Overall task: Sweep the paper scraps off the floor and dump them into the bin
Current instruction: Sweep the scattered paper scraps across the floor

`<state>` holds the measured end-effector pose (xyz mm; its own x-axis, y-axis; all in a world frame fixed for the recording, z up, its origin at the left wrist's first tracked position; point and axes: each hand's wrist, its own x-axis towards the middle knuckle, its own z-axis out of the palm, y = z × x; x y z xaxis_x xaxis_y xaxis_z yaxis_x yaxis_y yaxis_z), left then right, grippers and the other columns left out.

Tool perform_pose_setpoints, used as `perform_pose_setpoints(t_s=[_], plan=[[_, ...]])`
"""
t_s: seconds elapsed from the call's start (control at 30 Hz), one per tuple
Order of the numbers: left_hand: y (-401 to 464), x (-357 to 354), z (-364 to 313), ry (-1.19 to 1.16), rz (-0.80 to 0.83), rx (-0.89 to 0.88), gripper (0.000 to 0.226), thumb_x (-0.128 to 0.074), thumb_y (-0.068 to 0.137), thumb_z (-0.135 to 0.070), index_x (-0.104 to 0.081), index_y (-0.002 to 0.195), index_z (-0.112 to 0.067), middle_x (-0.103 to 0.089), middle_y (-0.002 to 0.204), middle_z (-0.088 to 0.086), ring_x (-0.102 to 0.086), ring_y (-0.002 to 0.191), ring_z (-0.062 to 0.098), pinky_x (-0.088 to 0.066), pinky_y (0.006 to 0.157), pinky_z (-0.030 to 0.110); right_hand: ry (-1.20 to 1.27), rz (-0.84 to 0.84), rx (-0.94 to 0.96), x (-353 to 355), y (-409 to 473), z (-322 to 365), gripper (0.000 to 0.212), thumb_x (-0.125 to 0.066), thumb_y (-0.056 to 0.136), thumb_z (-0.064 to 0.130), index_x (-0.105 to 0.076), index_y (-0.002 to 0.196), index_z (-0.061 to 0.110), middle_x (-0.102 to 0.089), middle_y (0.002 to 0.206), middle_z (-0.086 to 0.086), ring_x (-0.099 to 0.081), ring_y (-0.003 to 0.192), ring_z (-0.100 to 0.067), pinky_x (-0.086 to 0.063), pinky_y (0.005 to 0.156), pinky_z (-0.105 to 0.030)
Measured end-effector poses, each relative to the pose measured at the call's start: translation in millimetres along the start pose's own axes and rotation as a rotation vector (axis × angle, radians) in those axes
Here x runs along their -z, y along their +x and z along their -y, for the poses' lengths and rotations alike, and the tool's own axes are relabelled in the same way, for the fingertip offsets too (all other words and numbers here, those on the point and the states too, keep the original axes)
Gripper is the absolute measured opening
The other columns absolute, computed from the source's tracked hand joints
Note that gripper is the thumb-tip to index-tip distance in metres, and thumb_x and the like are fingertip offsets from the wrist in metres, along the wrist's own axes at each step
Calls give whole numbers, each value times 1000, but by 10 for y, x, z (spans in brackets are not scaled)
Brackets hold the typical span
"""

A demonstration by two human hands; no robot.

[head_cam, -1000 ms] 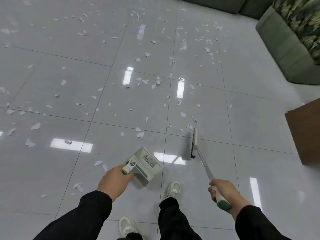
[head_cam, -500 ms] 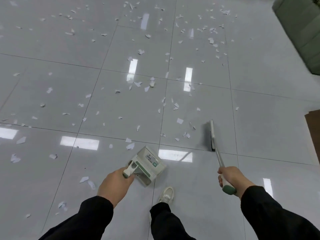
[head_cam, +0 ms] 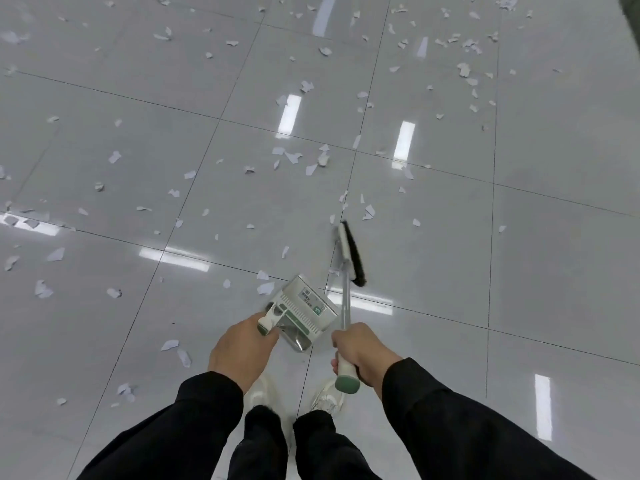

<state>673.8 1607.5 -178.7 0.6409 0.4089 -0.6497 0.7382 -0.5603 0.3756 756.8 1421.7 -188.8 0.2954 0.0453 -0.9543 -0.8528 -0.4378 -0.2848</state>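
Glossy grey tile floor [head_cam: 554, 271] filling frame, ceiling lights reflecting. Paper scraps [head_cam: 322, 157] lying scattered across it, thickest ahead and upper right. Broom [head_cam: 349, 258] angling forward, bristle head sitting near scraps. Dustpan [head_cam: 304, 306] tilting just left of broom shaft. Right hand [head_cam: 360, 355] wrapping broom grip. Left hand [head_cam: 242, 348] clutching dustpan handle. White shoes [head_cam: 325, 398] showing below hands.

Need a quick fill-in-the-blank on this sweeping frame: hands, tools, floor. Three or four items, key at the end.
1. The left hand grips the handle of the ____.
2. The right hand grips the long handle of the ____.
3. The brush's bristles are coloured ____.
4. Torn ____ scraps lie scattered over the tiled floor.

Missing words: dustpan; brush; black; paper
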Motion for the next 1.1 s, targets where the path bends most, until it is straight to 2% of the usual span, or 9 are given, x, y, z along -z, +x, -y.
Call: perform_pose_setpoints(t_s=[0.17, 0.33, 0.47, 0.63, 0.8, 0.93, 1.0, 1.03, 1.1], plan=[[34, 189, 19, -13, -5, 9, 18, -55, 98, -39, -59, 82, -32, -65, 73, -5, -60, 69, 13, -45, 59, 29, 120, 95, -14, -101, -116, 311, 11, -48, 93, 4, -55, 100, 0, -54, 62, -13, -46, 37, -18, -44, 40, -22], [108, 485, 67, -19, 45, -17, 19, -55, 98, -35, -60, 81, -30, -65, 71, -4, -58, 65, 14, -45, 58, 29, 429, 148, -66, 80, -230, 421, 13, -54, 91, 3, -56, 104, 5, -54, 61, -12, -37, 37, -14, -37, 34, -17], [236, 716, -55, 13, 73, -86, 19, -55, 98, -35, -60, 80, -30, -63, 71, -6, -56, 64, 11, -42, 55, 27, 292, 58, 48, 186, -430, 381, 9, -53, 88, 1, -59, 90, 8, -52, 63, -12, -37, 40, -18, -34, 40, -19], [342, 803, -459, 1, 98, -122, 22, -56, 98, -34, -59, 78, -25, -62, 72, -4, -56, 65, 14, -40, 55, 27, 322, -64, 121, 537, -547, 274, 8, -51, 88, 1, -57, 90, 7, -51, 66, -13, -38, 42, -19, -35, 43, -22], [474, 521, -1311, 33, 112, -228, 28, -56, 99, -36, -53, 72, -27, -61, 72, -4, -55, 67, 15, -39, 56, 28, 395, -222, 183, 1459, -585, 172, 10, -50, 91, 0, -58, 96, 3, -52, 63, -14, -41, 41, -20, -37, 43, -23], [550, 331, -1814, 54, 107, -238, 29, -55, 99, -36, -53, 73, -25, -61, 71, -1, -54, 65, 17, -39, 55, 28, 410, -341, 193, 2176, -502, 138, 6, -51, 90, 0, -57, 91, 1, -53, 62, -15, -43, 41, -21, -39, 42, -24], [630, -11, -2256, 65, 86, -232, 29, -56, 99, -38, -53, 73, -24, -60, 68, 0, -53, 62, 18, -39, 54, 28, 411, -400, 169, 2871, -357, 103, 6, -51, 90, 1, -57, 90, 0, -53, 63, -15, -44, 42, -21, -41, 43, -25], [603, 32, -2286, 67, 86, -222, 29, -57, 98, -39, -52, 73, -24, -59, 67, 0, -52, 61, 18, -38, 54, 28, 404, -437, 163, 2958, -342, 104, 7, -51, 90, 2, -58, 90, 0, -53, 65, -16, -45, 42, -21, -42, 43, -25], [703, -370, -2725, 45, 50, -185, 29, -57, 97, -38, -51, 72, -25, -58, 65, 0, -51, 60, 19, -39, 55, 29, 370, -465, 141, 3740, -110, 151, 8, -52, 91, 3, -59, 90, 0, -53, 67, -16, -47, 42, -21, -43, 43, -25]])
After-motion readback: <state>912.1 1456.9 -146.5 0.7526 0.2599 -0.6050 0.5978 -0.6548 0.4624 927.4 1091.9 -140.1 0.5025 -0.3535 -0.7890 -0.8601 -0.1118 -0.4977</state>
